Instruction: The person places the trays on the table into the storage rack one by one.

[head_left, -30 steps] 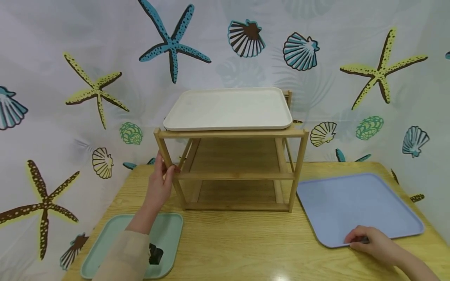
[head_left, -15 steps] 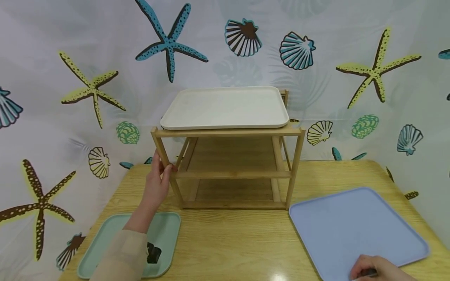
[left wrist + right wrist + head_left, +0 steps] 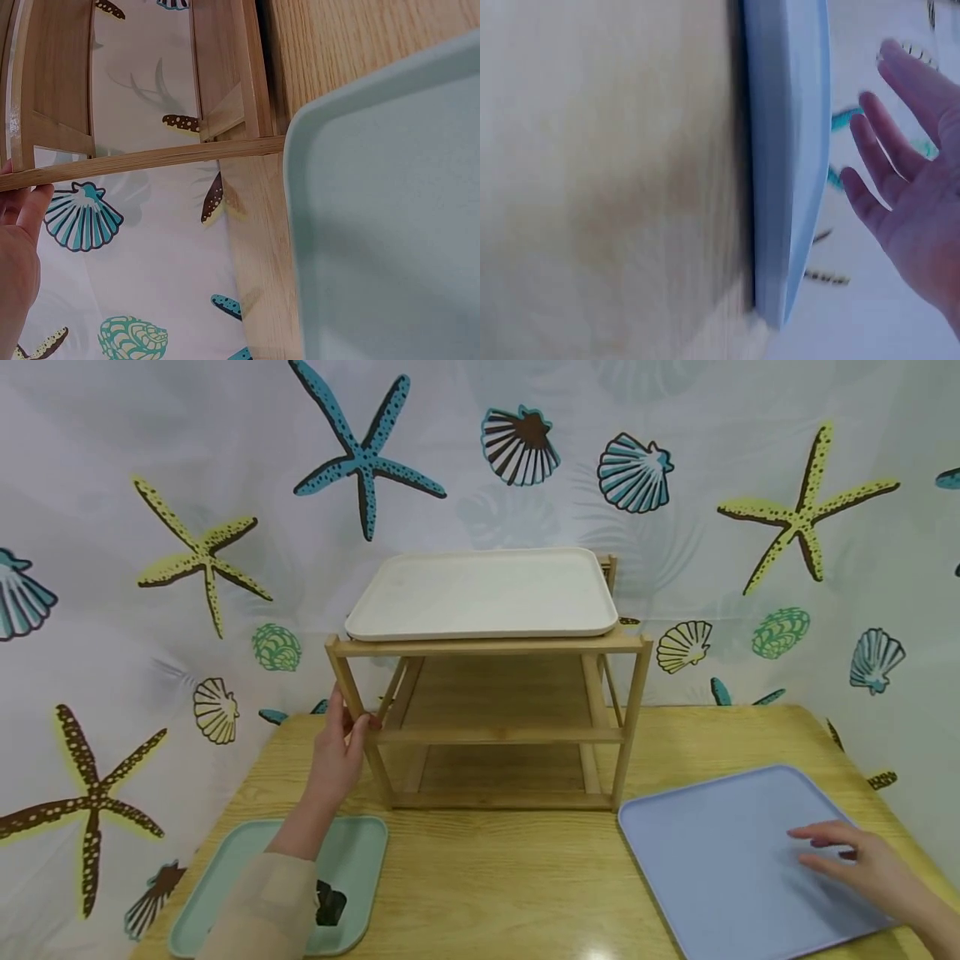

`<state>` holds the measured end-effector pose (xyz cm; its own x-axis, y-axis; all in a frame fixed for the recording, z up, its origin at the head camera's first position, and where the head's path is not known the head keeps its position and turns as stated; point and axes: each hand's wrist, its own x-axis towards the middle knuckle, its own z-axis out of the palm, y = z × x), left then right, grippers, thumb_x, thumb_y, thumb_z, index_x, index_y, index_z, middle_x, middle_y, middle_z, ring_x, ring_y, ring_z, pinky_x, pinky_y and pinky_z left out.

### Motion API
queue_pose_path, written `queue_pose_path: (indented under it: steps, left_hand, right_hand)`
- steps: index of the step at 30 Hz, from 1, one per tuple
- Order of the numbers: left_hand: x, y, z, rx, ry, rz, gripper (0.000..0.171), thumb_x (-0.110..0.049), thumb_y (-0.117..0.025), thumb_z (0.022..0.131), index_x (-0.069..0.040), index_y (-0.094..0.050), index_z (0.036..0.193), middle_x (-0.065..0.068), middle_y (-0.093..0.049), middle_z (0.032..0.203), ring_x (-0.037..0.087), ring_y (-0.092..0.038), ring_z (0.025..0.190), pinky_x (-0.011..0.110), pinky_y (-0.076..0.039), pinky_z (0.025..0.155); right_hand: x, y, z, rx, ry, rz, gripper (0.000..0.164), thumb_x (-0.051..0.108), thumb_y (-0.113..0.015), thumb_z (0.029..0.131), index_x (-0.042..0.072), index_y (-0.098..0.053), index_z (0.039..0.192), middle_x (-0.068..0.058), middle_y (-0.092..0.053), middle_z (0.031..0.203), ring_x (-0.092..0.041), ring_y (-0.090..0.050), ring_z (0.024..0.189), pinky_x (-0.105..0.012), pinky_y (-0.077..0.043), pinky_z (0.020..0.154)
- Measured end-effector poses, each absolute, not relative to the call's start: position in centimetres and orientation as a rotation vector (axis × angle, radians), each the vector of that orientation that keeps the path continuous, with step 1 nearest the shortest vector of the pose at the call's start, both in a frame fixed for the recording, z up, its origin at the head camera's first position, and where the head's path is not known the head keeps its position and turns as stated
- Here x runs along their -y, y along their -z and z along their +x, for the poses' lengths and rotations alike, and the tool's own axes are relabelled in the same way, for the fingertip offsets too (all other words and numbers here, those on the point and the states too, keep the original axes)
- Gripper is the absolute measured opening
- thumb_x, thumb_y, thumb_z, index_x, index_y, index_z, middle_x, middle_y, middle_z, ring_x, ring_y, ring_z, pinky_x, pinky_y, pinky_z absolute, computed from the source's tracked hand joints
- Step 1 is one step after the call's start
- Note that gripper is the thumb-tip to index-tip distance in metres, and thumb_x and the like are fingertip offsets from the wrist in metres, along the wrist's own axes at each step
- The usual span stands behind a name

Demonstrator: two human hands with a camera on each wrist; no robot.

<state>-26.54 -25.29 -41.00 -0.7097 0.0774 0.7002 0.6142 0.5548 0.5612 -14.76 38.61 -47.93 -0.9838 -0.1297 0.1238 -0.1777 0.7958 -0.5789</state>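
In the head view my left hand (image 3: 339,760) grips the left front post of a wooden three-tier rack (image 3: 498,736), thumb on its near side. The left wrist view shows the fingers (image 3: 31,214) curled at that post. A white tray (image 3: 483,593) lies on the rack's top tier. To the right, my right hand (image 3: 862,864) hovers over a blue tray (image 3: 727,852) that lies at an angle on the table. Its fingers are spread and hold nothing. In the right wrist view the open right hand (image 3: 922,187) is apart from the blue tray's rim (image 3: 772,165).
A green tray (image 3: 363,868) with a small black object (image 3: 330,904) lies at the front left, partly hidden under my left forearm. Behind the wooden table (image 3: 495,877) hangs a pale cloth (image 3: 555,518) printed with starfish and shells.
My right hand pinched the blue tray's front edge and pulled it towards me; it has since let go and lifted away. My left hand stays on the rack's post.
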Motion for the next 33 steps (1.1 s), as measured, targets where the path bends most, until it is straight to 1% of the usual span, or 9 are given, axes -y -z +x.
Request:
queue_pose_path:
  steps: [2, 4, 7, 9, 14, 16, 20, 26, 33]
  left_hand:
    - [25.2, 41.1, -26.4, 2.171, 1.112, -0.550, 0.060, 0.003, -0.046, 0.101, -0.005, -0.016, 0.152, 0.027, -0.063, 0.091, 0.045, -0.063, 0.091, 0.061, -0.046, 0.085]
    - [25.2, 41.2, -26.4, 2.176, 1.119, -0.551, 0.060, 0.002, -0.046, 0.101, -0.005, -0.016, 0.152, 0.026, -0.063, 0.092, 0.045, -0.063, 0.092, 0.061, -0.046, 0.085]
    - [25.2, 41.3, -26.3, 2.175, 1.120, -0.552, 0.061, 0.003, -0.046, 0.100, -0.006, -0.016, 0.153, 0.026, -0.063, 0.091, 0.044, -0.064, 0.092, 0.059, -0.046, 0.086]
    - [25.2, 41.3, -26.3, 2.168, 1.112, -0.561, 0.062, 0.005, -0.047, 0.100, -0.005, -0.016, 0.153, 0.026, -0.063, 0.090, 0.044, -0.064, 0.091, 0.058, -0.047, 0.084]
    - [25.3, 41.3, -26.4, 2.156, 1.105, -0.565, 0.061, 0.005, -0.047, 0.100, -0.005, -0.017, 0.152, 0.025, -0.064, 0.089, 0.043, -0.065, 0.089, 0.055, -0.048, 0.079]
    - [25.3, 41.2, -26.5, 2.152, 1.105, -0.567, 0.060, 0.005, -0.046, 0.100, -0.005, -0.018, 0.152, 0.025, -0.065, 0.089, 0.043, -0.065, 0.089, 0.055, -0.048, 0.079]
    - [25.4, 41.1, -26.4, 2.141, 1.092, -0.577, 0.060, 0.006, -0.046, 0.099, -0.003, -0.017, 0.151, 0.025, -0.065, 0.089, 0.043, -0.065, 0.090, 0.057, -0.047, 0.078]
    - [25.4, 41.1, -26.5, 2.137, 1.089, -0.591, 0.060, 0.007, -0.046, 0.099, -0.004, -0.018, 0.151, 0.025, -0.064, 0.089, 0.043, -0.065, 0.089, 0.057, -0.048, 0.078]
    - [25.3, 41.1, -26.3, 2.148, 1.090, -0.587, 0.061, 0.006, -0.047, 0.099, -0.003, -0.017, 0.151, 0.026, -0.064, 0.089, 0.042, -0.065, 0.088, 0.056, -0.048, 0.082]
  right_hand:
    - [-40.4, 47.9, -15.5, 2.899, -0.856, 0.116, 0.038, 0.017, -0.074, 0.088, -0.008, -0.065, 0.115, -0.028, -0.060, 0.112, -0.039, -0.056, 0.100, -0.057, -0.047, 0.073]
    - [-42.1, 48.1, -16.1, 2.891, -0.792, 0.057, 0.044, 0.018, -0.070, 0.091, -0.014, -0.058, 0.119, -0.038, -0.052, 0.118, -0.053, -0.046, 0.106, -0.065, -0.041, 0.079]
    - [-44.1, 48.6, -16.6, 2.922, -0.767, -0.038, 0.052, 0.020, -0.066, 0.094, -0.018, -0.048, 0.124, -0.045, -0.042, 0.123, -0.060, -0.040, 0.107, -0.067, -0.037, 0.084]
    - [-45.0, 49.1, -16.6, 2.947, -0.784, -0.069, 0.056, 0.020, -0.065, 0.095, -0.020, -0.043, 0.127, -0.048, -0.038, 0.124, -0.062, -0.043, 0.105, -0.064, -0.041, 0.083]
    - [-45.7, 50.2, -16.3, 2.964, -0.830, -0.140, 0.056, 0.016, -0.067, 0.093, -0.020, -0.040, 0.127, -0.046, -0.049, 0.109, -0.055, -0.058, 0.091, -0.052, -0.052, 0.071]
    - [-45.8, 50.5, -16.2, 2.957, -0.822, -0.131, 0.052, 0.009, -0.068, 0.091, -0.019, -0.041, 0.125, -0.042, -0.054, 0.099, -0.050, -0.060, 0.085, -0.050, -0.052, 0.068]
    - [-46.0, 50.9, -16.0, 2.996, -0.796, -0.147, 0.044, -0.004, -0.065, 0.088, -0.016, -0.044, 0.124, -0.034, -0.056, 0.092, -0.041, -0.058, 0.080, -0.043, -0.050, 0.063]
    - [-46.3, 51.9, -15.6, 3.018, -0.805, -0.187, 0.042, -0.012, -0.060, 0.086, -0.014, -0.045, 0.125, -0.033, -0.057, 0.094, -0.038, -0.057, 0.081, -0.033, -0.044, 0.058]
    - [-46.6, 51.8, -14.7, 3.013, -0.967, -0.206, 0.048, -0.013, -0.057, 0.089, -0.013, -0.040, 0.133, -0.039, -0.052, 0.108, -0.037, -0.061, 0.084, -0.038, -0.051, 0.061]
